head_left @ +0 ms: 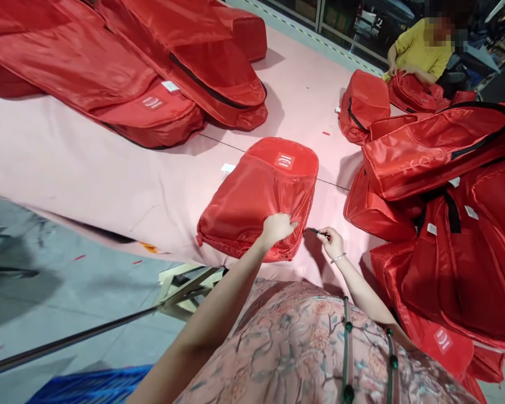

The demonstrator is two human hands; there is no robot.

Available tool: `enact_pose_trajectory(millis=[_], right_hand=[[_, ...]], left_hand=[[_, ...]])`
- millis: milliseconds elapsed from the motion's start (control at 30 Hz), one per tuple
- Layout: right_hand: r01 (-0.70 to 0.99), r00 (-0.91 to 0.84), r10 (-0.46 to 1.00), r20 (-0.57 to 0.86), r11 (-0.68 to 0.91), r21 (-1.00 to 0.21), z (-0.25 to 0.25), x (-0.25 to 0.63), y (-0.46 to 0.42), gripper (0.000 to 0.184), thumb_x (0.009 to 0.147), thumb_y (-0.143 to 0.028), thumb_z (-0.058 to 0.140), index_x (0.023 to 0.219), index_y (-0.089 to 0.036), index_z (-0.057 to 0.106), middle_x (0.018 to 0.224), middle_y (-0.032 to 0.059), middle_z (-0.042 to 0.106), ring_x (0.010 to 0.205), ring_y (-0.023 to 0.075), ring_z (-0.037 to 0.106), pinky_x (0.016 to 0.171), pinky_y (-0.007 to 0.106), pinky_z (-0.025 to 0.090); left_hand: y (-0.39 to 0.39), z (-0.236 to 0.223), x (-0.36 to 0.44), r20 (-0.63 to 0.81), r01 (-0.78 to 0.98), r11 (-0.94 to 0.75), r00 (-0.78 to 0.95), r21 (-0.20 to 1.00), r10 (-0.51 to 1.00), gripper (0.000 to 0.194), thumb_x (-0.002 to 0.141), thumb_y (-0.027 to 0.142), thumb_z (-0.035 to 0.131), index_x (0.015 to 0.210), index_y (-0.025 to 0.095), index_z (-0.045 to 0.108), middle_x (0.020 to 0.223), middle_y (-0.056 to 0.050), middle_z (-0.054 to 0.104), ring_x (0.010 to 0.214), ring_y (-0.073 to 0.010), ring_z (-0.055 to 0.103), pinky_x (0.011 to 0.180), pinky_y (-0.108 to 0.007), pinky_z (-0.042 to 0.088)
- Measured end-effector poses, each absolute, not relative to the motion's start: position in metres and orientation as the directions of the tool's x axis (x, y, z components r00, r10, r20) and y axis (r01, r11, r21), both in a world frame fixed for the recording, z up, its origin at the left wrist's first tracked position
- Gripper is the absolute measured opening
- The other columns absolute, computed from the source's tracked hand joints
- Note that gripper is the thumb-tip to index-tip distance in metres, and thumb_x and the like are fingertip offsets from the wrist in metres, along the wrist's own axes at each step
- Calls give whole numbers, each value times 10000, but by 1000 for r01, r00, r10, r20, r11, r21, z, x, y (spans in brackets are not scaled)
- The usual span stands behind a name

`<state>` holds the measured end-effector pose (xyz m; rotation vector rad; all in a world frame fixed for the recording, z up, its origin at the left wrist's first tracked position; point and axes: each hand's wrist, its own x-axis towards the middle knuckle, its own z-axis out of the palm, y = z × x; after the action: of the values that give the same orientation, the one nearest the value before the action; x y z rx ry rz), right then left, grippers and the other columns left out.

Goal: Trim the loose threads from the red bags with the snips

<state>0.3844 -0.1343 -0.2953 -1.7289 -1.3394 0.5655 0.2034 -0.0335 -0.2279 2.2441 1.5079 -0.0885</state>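
A red bag [252, 202] with a white printed patch on its rounded top lies before me on the pink-covered table. My left hand [279, 228] is closed on the fabric near the bag's lower right side, pulling creases into it. Just right of that edge, my right hand [331, 242] grips small thread snips [317, 232]. Their dark tip points left toward the bag's seam, and whether it touches cannot be made out. A white tag [228, 168] sticks out at the bag's left side.
Red bags [151, 73] lie at the upper left, and a pile of more red bags [446, 224] fills the right. Across the table [303, 78], a person in a yellow top [421, 47] handles another red bag. The table's near edge and a metal bar [76, 339] are lower left.
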Motion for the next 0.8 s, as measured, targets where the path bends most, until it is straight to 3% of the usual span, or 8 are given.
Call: enact_pose_trajectory(millis=[133, 233, 533, 800], right_hand=[[551, 284, 943, 175, -11, -834, -292, 381, -130, 163, 759, -311, 570, 854, -194, 632, 874, 34, 656, 791, 155, 592, 747, 279, 464], [602, 268, 946, 184, -15, -798, -289, 379, -124, 151, 765, -300, 569, 852, -197, 637, 871, 35, 662, 799, 156, 592, 753, 280, 466], [798, 116, 977, 181, 17, -603, -266, 383, -119, 163, 824, -317, 537, 903, -212, 633, 888, 35, 640, 798, 155, 578, 737, 270, 457], [937, 45, 992, 115, -2, -350, -249, 374, -117, 177, 865, -305, 492, 948, -231, 629, 911, 57, 614, 828, 183, 569, 669, 268, 424]], left_hand=[[-30, -229, 205, -263, 893, -321, 407, 315, 875, 540, 794, 584, 434, 893, 103, 661, 914, -169, 669, 930, -273, 616, 781, -335, 453], [-28, -230, 204, -248, 897, -330, 405, 296, 880, 583, 783, 601, 395, 929, 110, 673, 934, -202, 668, 925, -295, 620, 755, -335, 454], [-32, -229, 205, -218, 878, -393, 454, 273, 864, 510, 835, 477, 347, 980, 102, 661, 982, -205, 656, 943, -290, 613, 764, -342, 454], [-35, -230, 208, -165, 876, -415, 460, 245, 873, 477, 839, 443, 360, 974, 99, 663, 959, -199, 655, 922, -284, 619, 755, -335, 457]])
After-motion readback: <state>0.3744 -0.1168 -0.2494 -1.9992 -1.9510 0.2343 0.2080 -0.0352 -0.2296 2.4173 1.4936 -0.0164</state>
